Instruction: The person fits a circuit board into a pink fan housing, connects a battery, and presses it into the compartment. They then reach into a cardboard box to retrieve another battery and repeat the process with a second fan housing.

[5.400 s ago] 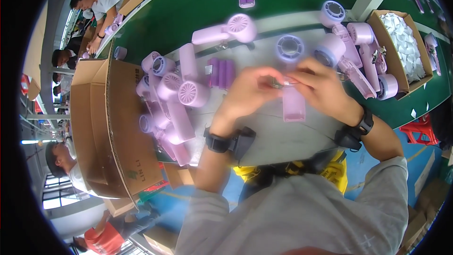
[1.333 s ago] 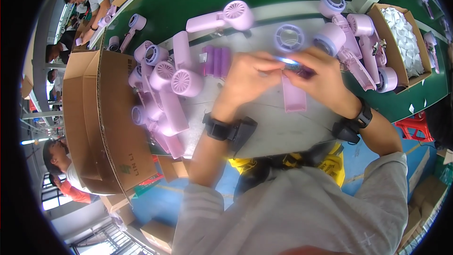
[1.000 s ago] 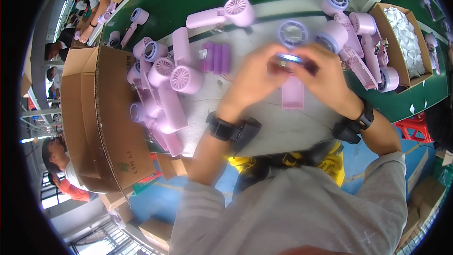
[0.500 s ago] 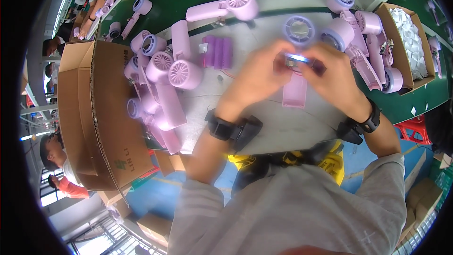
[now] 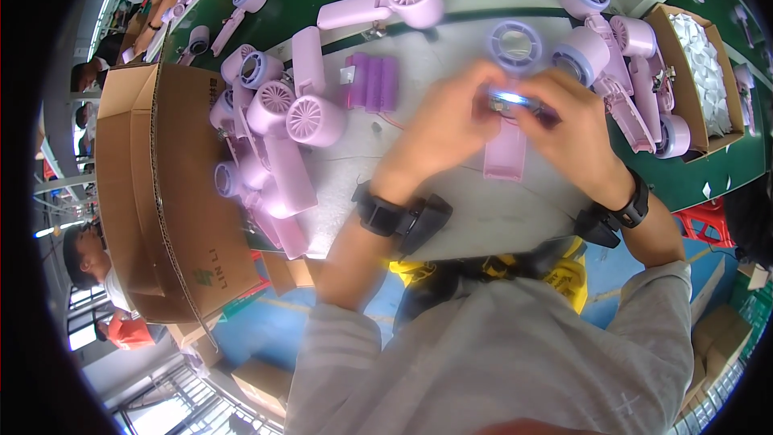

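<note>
A small circuit board (image 5: 510,100) with a bright white-blue light is pinched between the fingertips of both hands. My left hand (image 5: 455,117) closes on its left side, and my right hand (image 5: 570,117) on its right; the fingers hide part of it. Right beneath the hands lies a pink handheld fan, its round lavender-rimmed head (image 5: 515,47) beyond the fingers and its hollow handle (image 5: 505,159) toward me. To the left of my left hand sits a pack of purple battery cells (image 5: 374,83), a thin red wire running from it toward that hand.
Pink fans lie piled on the left (image 5: 278,137) and right (image 5: 616,72) of the grey mat (image 5: 386,193). One fan (image 5: 415,2) rests at the far edge. A large cardboard box (image 5: 193,209) stands left; a carton of white packets (image 5: 700,72) stands right. Other people work far left.
The view has shifted slightly. Both hands keep their grip on the lit board, with only small finger movement.
</note>
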Motion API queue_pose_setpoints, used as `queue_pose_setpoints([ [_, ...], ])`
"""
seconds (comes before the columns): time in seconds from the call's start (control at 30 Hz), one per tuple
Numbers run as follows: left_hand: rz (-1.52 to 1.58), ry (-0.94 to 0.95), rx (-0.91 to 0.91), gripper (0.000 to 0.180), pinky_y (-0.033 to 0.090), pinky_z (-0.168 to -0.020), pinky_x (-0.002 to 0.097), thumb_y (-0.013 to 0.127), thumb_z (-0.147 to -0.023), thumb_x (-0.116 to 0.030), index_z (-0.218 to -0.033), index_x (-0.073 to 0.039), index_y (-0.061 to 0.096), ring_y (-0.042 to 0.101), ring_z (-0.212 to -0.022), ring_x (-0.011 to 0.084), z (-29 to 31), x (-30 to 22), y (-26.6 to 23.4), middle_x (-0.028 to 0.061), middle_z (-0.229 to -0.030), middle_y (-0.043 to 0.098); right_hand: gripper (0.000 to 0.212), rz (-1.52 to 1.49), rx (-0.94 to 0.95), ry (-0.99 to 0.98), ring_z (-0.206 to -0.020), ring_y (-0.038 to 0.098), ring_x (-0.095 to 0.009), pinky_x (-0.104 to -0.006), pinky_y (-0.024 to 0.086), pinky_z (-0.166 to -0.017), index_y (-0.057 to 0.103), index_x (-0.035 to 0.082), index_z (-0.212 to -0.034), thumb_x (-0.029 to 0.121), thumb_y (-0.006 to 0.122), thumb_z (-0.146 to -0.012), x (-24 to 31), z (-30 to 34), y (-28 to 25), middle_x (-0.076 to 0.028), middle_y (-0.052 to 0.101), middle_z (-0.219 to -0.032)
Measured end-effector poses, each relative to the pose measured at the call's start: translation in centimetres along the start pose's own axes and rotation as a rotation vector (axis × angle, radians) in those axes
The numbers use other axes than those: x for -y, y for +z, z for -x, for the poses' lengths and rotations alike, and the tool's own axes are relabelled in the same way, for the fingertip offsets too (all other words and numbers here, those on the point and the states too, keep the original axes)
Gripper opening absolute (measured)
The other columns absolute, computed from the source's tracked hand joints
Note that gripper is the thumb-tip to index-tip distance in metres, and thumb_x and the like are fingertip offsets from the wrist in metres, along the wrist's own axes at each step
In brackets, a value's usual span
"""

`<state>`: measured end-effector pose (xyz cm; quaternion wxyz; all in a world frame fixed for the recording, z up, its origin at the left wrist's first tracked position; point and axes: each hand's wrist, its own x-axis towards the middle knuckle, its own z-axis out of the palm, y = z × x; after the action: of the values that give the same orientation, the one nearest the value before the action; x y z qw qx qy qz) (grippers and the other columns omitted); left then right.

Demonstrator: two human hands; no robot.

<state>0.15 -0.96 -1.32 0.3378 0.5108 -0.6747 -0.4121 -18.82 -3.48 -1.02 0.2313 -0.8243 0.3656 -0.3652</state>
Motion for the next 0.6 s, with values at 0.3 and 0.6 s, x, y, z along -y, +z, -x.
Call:
queue_pose_setpoints([
  [0.3, 0.017, -0.006, 0.001, 0.036, 0.053, -0.076, 0.0322, 0.066, -0.075, 0.002, -0.108, -0.005, 0.053, 0.063, -0.08, 0.0191, -0.03, 0.07, 0.17, 0.0083, -0.101, 0.064, 0.015, 0.016, 0.014, 0.015, -0.061, 0.061, -0.021, -0.0287, 0.048, -0.055, 0.067, 0.0, -0.09, 0.001, 0.071, -0.077, -0.01, 0.03, -0.08, -0.009, 0.062, -0.083],
  [0.6, 0.029, 0.002, 0.005, 0.036, 0.053, -0.077, 0.0321, 0.067, -0.075, 0.002, -0.107, -0.005, 0.052, 0.063, -0.081, 0.0194, -0.12, 0.15, 0.29, 0.0083, -0.1, 0.064, 0.015, 0.062, 0.004, -0.008, -0.061, 0.061, -0.022, -0.0294, 0.049, -0.055, 0.067, -0.001, -0.09, 0.001, 0.071, -0.077, 0.06, 0.12, -0.06, -0.009, 0.061, -0.082],
])
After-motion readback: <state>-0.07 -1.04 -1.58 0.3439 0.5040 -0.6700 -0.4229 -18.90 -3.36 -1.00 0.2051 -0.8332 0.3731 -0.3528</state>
